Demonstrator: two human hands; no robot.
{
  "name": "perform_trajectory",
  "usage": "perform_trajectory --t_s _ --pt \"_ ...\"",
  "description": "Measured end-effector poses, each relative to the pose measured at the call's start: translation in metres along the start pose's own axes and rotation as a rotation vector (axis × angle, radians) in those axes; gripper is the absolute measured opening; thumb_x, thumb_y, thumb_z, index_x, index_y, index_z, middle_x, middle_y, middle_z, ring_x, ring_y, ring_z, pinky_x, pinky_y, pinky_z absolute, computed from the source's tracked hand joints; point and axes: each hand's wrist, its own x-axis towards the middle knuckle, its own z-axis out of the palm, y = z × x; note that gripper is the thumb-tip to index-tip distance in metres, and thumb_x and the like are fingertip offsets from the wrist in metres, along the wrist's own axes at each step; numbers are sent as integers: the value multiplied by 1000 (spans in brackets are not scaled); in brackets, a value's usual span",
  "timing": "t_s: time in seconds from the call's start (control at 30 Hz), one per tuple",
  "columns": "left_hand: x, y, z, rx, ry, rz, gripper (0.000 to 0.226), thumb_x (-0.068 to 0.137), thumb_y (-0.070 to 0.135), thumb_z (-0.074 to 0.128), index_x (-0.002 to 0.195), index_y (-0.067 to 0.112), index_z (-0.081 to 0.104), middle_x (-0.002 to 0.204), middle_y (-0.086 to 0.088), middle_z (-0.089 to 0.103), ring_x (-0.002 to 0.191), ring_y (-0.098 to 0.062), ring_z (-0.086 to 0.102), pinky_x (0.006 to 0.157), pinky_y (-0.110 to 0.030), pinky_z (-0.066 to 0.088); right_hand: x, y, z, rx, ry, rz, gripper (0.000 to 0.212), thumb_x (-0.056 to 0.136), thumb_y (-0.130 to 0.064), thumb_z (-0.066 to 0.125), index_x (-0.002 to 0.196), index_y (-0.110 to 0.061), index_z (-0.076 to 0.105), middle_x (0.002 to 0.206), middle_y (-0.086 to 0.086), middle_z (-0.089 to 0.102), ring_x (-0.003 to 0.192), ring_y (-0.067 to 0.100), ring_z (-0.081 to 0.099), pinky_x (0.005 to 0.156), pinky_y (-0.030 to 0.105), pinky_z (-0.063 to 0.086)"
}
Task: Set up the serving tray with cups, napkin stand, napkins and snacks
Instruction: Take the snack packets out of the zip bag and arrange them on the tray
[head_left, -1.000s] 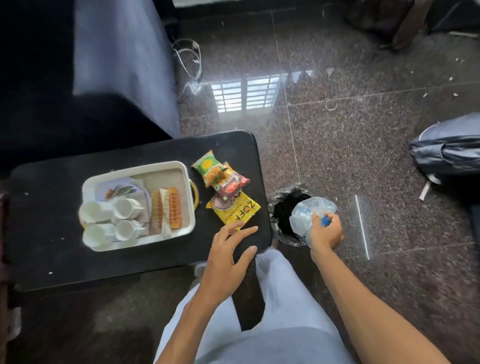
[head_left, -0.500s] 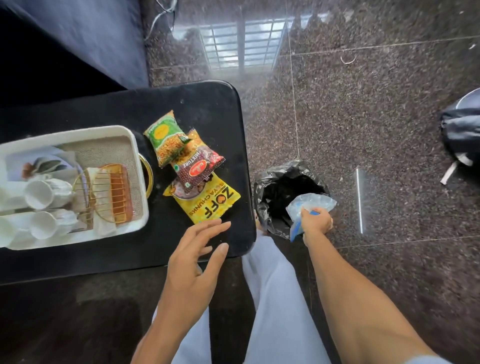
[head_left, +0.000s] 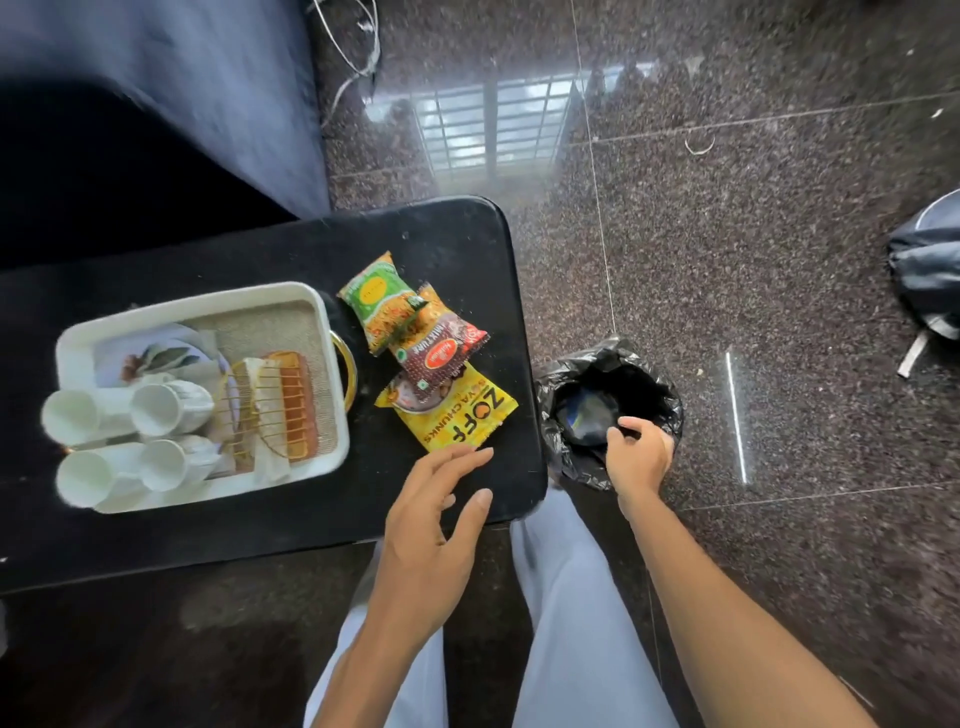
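Three snack packets (head_left: 431, 353) lie right of the tray (head_left: 67, 358), within reach; my left hand (head_left: 434, 514) hovers open near them, while my right hand (head_left: 636, 457), loose and empty, hangs over the bin (head_left: 550, 415).

On the desk (head_left: 156, 525), a tray (head_left: 78, 343) holds cups (head_left: 156, 408) and a napkin stand (head_left: 283, 410); three snack packets (head_left: 441, 364) lie beside it. The left hand (head_left: 431, 525) hovers open near the yellow one, while the right hand (head_left: 636, 457) reaches into the bin (head_left: 561, 395).
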Motion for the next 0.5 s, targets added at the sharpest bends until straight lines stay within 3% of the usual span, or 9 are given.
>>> perform_trajectory --t_s 0.07,0.17,0.23,0.3,0.4,0.5 --pt "-5 1 -11 55 37 -2 40 99 23 62 137 37 59 147 20 48 138 8 41 114 -36 44 -27 -31 -9 59 13 -108 19 94 -7 58 111 -7 67 136 13 46 104 22 60 91 23 43" --pt "-11 1 -35 165 82 10 50 101 30 59 150 33 47 163 12 33 150 -3 29 122 -32 30 -71 -81 -13 112 -8 -256 15 93 -11 59 105 -15 68 128 6 52 86 8 64 79 6 43" --pt "-13 -1 -54 297 73 59 56 103 34 55 156 31 37 169 8 22 157 -12 19 123 -31 25 -98 -111 -3 133 -88 -277 14 91 -18 64 104 -19 68 116 4 64 86 7 66 81 15 50" --pt "-12 -7 -74 451 51 131 61 104 40 50 159 30 28 171 3 14 159 -19 11 127 -38 23 -121 -135 15 149 -197 -217 22 89 -26 70 110 -20 66 108 1 70 96 15 67 87 32 54" --pt "-10 -19 -103 575 13 197 64 104 52 39 161 33 18 171 4 5 160 -21 1 129 -45 16 -140 -155 54 194 -356 -23 49 87 -34 74 128 -14 57 118 2 61 113 20 61 99 43 53" --pt "-8 -33 -131 610 -3 243 64 102 56 31 161 36 16 172 4 2 159 -19 -3 129 -46 12 -145 -162 90 198 -346 113 58 84 -40 75 128 -6 57 125 11 61 116 27 60 100 48 52"
